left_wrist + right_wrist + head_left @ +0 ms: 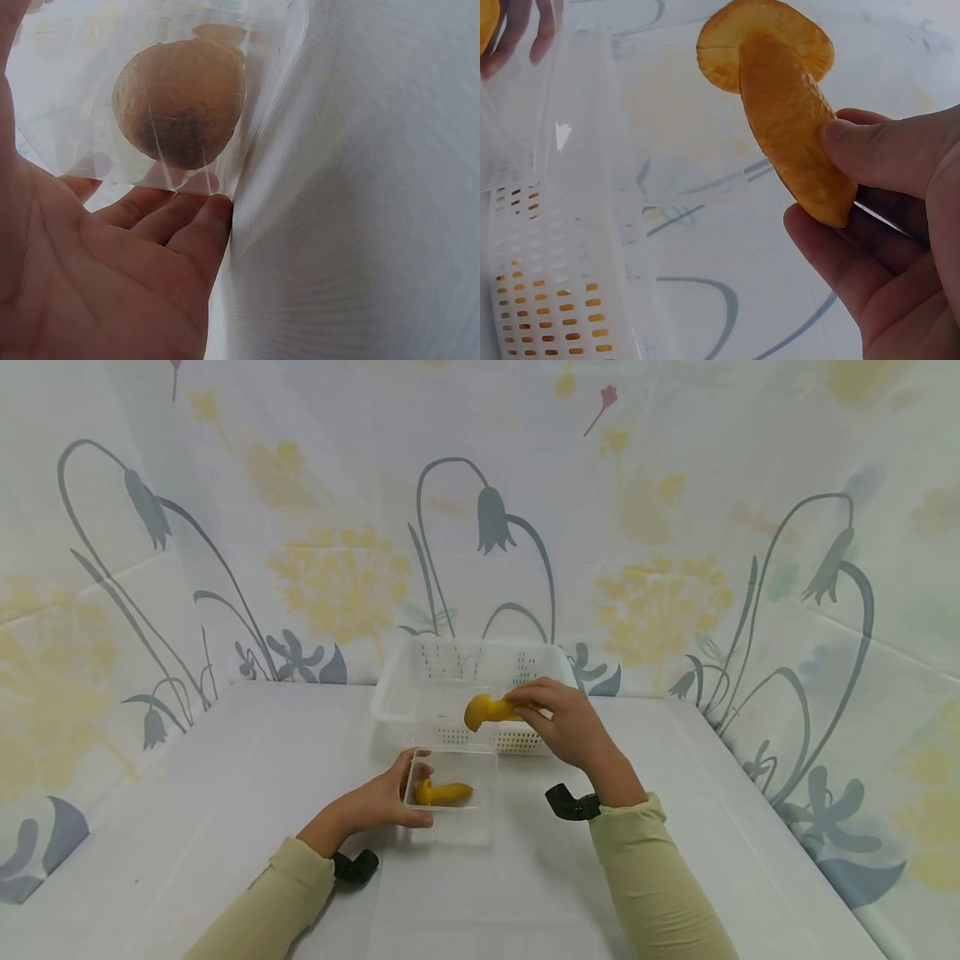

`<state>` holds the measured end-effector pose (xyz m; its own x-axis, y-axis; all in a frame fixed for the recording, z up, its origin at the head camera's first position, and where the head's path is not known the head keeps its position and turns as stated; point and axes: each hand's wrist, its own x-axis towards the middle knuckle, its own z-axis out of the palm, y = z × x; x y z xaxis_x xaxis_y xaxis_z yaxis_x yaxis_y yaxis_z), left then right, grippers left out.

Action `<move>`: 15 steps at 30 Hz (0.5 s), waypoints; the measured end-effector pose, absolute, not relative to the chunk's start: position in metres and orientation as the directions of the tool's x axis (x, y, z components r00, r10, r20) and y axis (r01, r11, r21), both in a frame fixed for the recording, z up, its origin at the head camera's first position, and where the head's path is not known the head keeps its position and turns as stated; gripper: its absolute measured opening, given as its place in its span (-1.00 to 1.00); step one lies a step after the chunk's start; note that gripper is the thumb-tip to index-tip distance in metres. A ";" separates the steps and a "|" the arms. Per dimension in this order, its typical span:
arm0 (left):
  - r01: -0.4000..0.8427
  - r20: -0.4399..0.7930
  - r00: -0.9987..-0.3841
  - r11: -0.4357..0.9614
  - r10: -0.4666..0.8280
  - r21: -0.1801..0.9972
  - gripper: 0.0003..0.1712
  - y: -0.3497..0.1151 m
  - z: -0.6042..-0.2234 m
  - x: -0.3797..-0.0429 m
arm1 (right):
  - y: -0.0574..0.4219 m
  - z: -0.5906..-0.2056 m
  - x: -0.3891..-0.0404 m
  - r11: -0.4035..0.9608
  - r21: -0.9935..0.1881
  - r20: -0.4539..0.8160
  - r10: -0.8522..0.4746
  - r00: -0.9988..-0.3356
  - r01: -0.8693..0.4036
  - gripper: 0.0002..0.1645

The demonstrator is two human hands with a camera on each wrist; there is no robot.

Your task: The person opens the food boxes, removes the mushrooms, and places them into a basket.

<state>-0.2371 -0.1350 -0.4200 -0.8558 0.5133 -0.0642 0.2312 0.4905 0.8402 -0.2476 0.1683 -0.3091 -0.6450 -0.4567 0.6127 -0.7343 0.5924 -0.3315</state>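
Note:
My right hand (558,714) pinches a yellow mushroom (791,112) by its stem between thumb and fingers, its cap pointing left. In the head view this mushroom is held up over the front of a white slotted basket (390,693). My left hand (382,793) grips the left end of a clear plastic box (480,827), thumb on the near side and fingers on the far side. Another yellow mushroom (446,793) lies in that box, cap toward the left hand. Through the clear wall in the left wrist view, its rounded cap (180,105) looks brownish.
The basket stands at the back of a white-covered table (300,735), just behind the box. Yellow shows through the basket's slots (551,315) in the right wrist view. A flower-printed sheet (337,485) hangs behind and at both sides.

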 end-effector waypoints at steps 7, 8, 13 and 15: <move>0.238 -0.059 -0.851 0.483 0.521 0.843 0.16 -0.134 -0.416 -0.238 | 0.175 -0.308 -0.253 0.654 -0.368 0.627 -0.350 -0.696 -0.661 -0.75; 0.236 -0.060 -0.852 0.484 0.520 0.843 0.16 -0.134 -0.417 -0.238 | 0.176 -0.309 -0.254 0.660 -0.381 0.623 -0.335 -0.707 -0.648 -0.75; 0.219 -0.074 -0.855 0.485 0.514 0.846 0.17 -0.134 -0.419 -0.237 | 0.179 -0.314 -0.258 0.664 -0.437 0.621 -0.265 -0.738 -0.606 -0.74; 0.216 -0.077 -0.855 0.486 0.514 0.847 0.17 -0.134 -0.420 -0.236 | 0.179 -0.315 -0.259 0.665 -0.451 0.626 -0.239 -0.742 -0.595 -0.74</move>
<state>-0.2362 -0.1341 -0.4195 -0.8546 0.5136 -0.0771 0.2156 0.4858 0.8470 -0.2593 0.1792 -0.3151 -0.7421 -0.2393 0.6261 -0.5952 0.6649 -0.4513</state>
